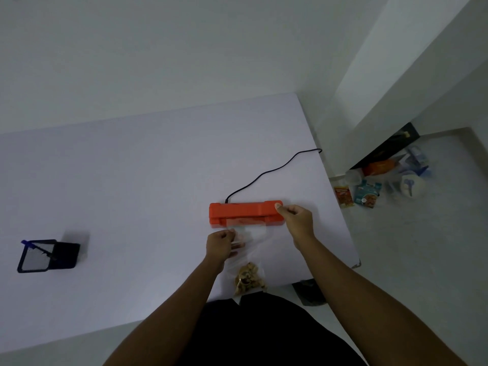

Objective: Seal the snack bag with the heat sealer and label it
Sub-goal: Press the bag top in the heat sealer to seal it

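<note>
Room on the worktop [132, 180] runs wide left to the pen holder [47, 256], narrow right of the heat sealer [245, 211], whose slot takes the snack bag [249, 262] mouth, left hand [220, 245] fingers pinching the bag's edge, right hand [297, 220] fingers gripping the sealer's end.

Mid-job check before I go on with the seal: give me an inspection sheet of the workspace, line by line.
surface: white table, matte.
job's things: orange heat sealer lies flat; the clear snack bag has its open end in the sealer's front and its snacks at the near end. Label: nothing seen.
clutter: black mesh pen holder with a blue pen, far left.
grips: left hand pinches the bag's left edge. Right hand has its thumb on the sealer's right end and its fingers curled; hold unclear.
cables: black cable runs from the sealer's back off the table's right edge.
surroundings: white wall; food packets and a black box on the floor, right.
</note>
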Motion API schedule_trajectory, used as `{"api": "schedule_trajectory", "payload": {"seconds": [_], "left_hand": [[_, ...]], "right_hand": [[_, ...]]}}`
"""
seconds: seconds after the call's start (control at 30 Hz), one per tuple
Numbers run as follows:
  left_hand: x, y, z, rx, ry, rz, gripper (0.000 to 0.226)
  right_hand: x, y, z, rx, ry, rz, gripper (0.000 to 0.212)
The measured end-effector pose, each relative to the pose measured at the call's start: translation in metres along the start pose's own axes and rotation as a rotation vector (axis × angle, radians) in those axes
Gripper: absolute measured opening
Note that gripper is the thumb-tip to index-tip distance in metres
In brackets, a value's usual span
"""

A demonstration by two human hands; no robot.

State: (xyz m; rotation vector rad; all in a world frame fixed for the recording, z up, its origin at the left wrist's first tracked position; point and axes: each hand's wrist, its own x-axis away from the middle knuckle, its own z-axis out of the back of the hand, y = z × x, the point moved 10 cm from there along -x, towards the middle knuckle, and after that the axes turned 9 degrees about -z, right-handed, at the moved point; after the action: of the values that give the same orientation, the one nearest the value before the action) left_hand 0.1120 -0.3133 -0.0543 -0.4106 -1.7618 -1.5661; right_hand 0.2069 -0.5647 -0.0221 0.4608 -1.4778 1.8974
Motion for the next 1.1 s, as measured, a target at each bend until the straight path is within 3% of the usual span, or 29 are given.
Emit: {"api": "schedule_trajectory", "payload": {"seconds": [0.2,0.4,0.47,0.7,0.8,0.93,1.1], "left_hand": [[0.000,0.000,0.000,-0.013,-0.001,0.006,0.018],[0.000,0.001,0.002,-0.044,0.007,0.007,0.021],[0.001,0.001,0.002,-0.052,0.008,0.008,0.021],[0.002,0.002,0.001,-0.051,0.007,0.004,0.024],[0.002,0.001,0.001,-0.034,0.014,0.001,0.023],[0.003,0.004,0.003,-0.024,0.044,-0.026,0.020],[0.004,0.023,0.011,-0.097,0.194,-0.187,0.013]], "right_hand": [[0.045,-0.037,-0.010,-0.104,-0.143,0.110,0.030],[0.101,-0.088,-0.038,-0.164,-0.518,0.279,0.025],[0.107,-0.094,-0.039,-0.179,-0.563,0.300,0.025],[0.056,-0.054,-0.007,0.029,-0.182,0.162,0.014],[0.038,-0.036,-0.003,0.194,-0.115,0.166,0.012],[0.029,-0.030,-0.012,0.395,-0.114,0.232,0.036],[0.011,-0.011,-0.020,0.595,-0.129,0.247,0.068]]}}
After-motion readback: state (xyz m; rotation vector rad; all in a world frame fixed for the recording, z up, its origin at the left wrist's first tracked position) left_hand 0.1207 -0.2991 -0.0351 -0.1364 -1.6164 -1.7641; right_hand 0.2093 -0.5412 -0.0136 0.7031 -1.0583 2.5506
